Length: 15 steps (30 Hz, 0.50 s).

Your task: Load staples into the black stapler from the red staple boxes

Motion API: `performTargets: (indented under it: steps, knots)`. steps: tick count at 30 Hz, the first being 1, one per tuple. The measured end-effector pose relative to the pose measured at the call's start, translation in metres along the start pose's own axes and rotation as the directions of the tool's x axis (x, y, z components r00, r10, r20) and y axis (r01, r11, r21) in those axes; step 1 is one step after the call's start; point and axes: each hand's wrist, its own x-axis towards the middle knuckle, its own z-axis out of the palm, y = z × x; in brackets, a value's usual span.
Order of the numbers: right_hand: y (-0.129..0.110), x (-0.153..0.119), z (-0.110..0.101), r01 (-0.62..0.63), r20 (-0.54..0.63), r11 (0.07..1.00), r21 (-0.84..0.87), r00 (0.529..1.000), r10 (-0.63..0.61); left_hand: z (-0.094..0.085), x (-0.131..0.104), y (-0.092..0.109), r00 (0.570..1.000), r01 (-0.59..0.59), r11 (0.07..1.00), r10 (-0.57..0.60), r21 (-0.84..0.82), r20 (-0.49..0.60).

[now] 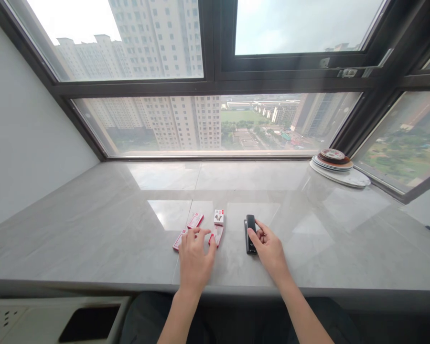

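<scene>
Head view has us looking down at a pale grey desk [111,229] beneath a dark-framed window [208,87], with our two bare hands over the desk. We have the right hand [272,251] closed on a black stapler [251,231], thumb laid on its top and forefinger against its right side. The stapler lies on the desk, its length running away from us; we cannot make out any lettering on it at this size.

Our left hand [196,258] is palm down over the packets, its thumb and forefinger apart; we cannot tell whether the fingertips touch anything. By its left edge we see a red-and-white packet [179,240], partly behind the fingers, and just beyond that a second red-and-white packet [195,220], set aslant. Both carry white labels with red print too small for us to read. A third packet [219,233] lies right of the thumb, pale on top with red at its near end. At its far end sits a small white box [219,218], marked with a red patch toward its right and a dark picture in the middle; its fine print is illegible to us.

Far right, by the window, we notice stacked plates [338,168], the top one bearing a reddish design that we cannot read.
</scene>
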Motion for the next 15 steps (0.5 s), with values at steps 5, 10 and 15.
performTargets:
  steps: [5, 10, 15]
  knots:
    - [-0.002, -0.002, -0.002, 0.079, -0.008, 0.992, -0.097, 0.997, -0.080, 0.024, 0.005, 0.028, 0.998, -0.036, 0.999, 0.037, -0.026, 0.058]
    - [-0.010, 0.003, -0.025, 0.195, 0.109, 0.949, -0.246, 0.979, -0.172, 0.016, 0.003, 0.013, 0.990, -0.050, 0.997, 0.057, -0.056, 0.127]
    - [-0.025, 0.012, -0.031, 0.281, 0.291, 0.926, -0.252, 0.935, -0.204, -0.004, -0.009, 0.010, 0.929, -0.219, 0.960, 0.260, -0.175, 0.263]
